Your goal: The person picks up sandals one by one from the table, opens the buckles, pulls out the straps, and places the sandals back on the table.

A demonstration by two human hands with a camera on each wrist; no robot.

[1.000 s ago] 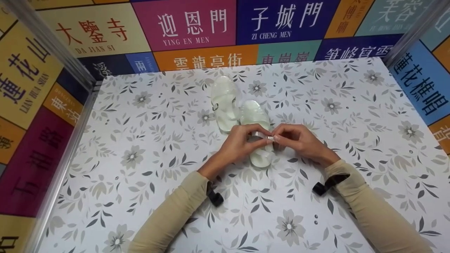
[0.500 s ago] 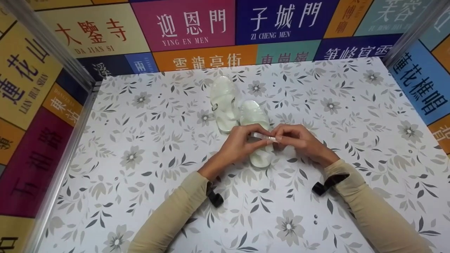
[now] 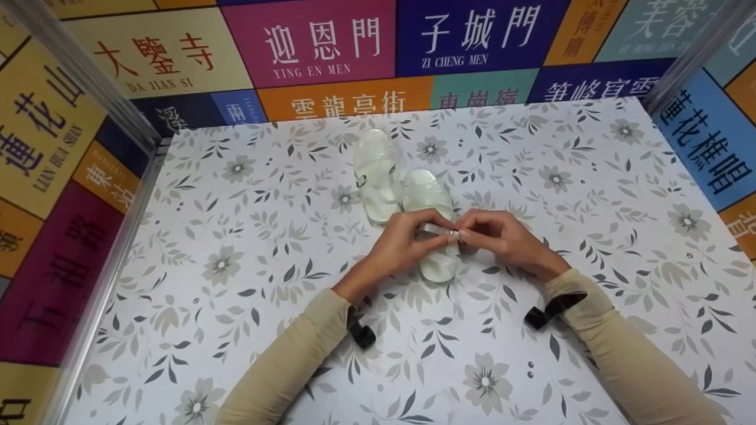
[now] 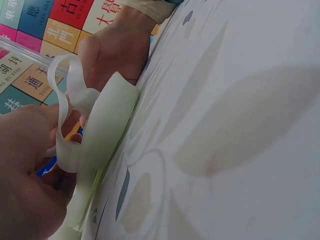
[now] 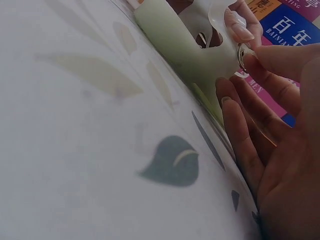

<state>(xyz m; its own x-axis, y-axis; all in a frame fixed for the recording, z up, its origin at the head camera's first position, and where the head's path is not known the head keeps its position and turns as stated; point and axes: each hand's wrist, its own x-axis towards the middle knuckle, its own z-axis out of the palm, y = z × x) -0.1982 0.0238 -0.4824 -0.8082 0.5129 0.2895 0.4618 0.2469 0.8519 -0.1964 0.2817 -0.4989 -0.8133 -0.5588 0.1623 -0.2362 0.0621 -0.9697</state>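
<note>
Both forearms [image 3: 289, 357] slant inward, fingers [image 3: 436, 241] pinching one sandal's [image 3: 438, 270] buckle strap [image 4: 75, 77]

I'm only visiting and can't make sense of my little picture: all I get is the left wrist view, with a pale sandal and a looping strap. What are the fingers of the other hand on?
Observer: In the right wrist view, the right hand has its thumb and a finger on a small metal ring at the side of the pale sandal.

Visitor: Oh! Does it have a mate nearby?

Observer: Yes, the head view shows a second sandal, to the left of this one and set farther back.

Visitor: And is anything worn at the wrists?

Observer: The head view shows a black band at the right wrist and another at the left.
</note>
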